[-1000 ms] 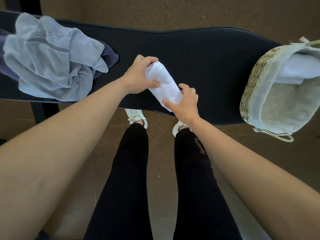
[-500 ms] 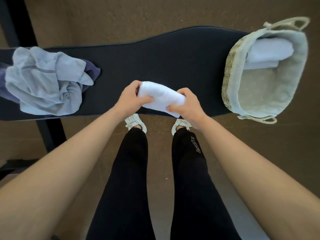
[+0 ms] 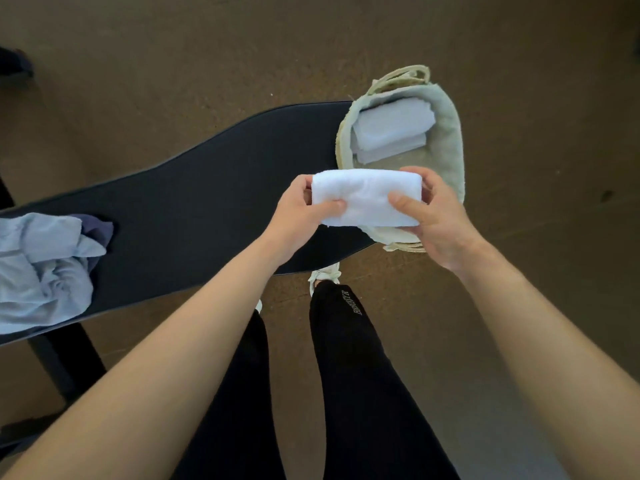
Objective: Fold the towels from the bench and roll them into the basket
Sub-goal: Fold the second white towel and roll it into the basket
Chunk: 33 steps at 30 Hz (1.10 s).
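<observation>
— Where's the rolled white towel?
— Held over the near end of the basket, left hand and right hand gripping its ends.
— And the rest?
— Folded towels inside; unfolded towels on the bench.

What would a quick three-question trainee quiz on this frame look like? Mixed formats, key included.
1. True or false: the basket is empty.
2. The rolled white towel is held by: A) one hand, B) both hands, C) neither hand.
3. Fill in: the unfolded blue towels lie at the bench's ___ end, by the person's own sides.

Key
1. False: a folded pale towel already lies in it.
2. B: the left hand and the right hand each grip an end.
3. Left, opposite the basket.
</observation>
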Motion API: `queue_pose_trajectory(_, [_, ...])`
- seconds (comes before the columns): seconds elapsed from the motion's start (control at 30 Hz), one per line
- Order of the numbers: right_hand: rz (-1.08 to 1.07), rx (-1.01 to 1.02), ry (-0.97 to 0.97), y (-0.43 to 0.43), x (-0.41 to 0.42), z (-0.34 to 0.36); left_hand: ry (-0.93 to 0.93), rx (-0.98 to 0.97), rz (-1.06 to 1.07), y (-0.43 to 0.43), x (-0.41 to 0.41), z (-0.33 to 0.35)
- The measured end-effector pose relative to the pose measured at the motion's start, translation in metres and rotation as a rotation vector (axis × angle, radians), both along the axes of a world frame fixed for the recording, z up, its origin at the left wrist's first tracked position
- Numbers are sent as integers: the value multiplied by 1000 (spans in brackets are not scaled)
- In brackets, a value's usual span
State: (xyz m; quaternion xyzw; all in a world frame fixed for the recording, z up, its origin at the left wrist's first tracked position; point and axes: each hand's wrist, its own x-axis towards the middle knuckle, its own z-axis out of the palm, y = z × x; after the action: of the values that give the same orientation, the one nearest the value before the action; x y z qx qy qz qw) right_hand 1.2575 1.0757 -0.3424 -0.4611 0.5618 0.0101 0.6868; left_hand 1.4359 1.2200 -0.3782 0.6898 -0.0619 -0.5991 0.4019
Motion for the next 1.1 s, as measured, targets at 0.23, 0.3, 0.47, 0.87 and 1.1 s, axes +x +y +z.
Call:
queue_pose_trajectory(0.23, [-157, -73, 217, -63, -15, -42, -277, 122, -217, -64, -42, -22])
queue_pose_trajectory(0.3, [-196, -76, 264, -70, -12, -57, -472, 199, -311, -75, -50, -26])
queue_pose_trajectory(0.47, [-199, -130, 341, -77, -10, -88, -967, 240, -597, -89, -52, -42])
queue_pose_trajectory(0.87, [-206, -251, 301, -73, -9, -113, -1211, -109, -1266, -128, -28, -70])
queue_pose_trajectory(1.1, [375, -608, 442, -71, -26, -115, -1307, -150, -1368, -123, -31, -81])
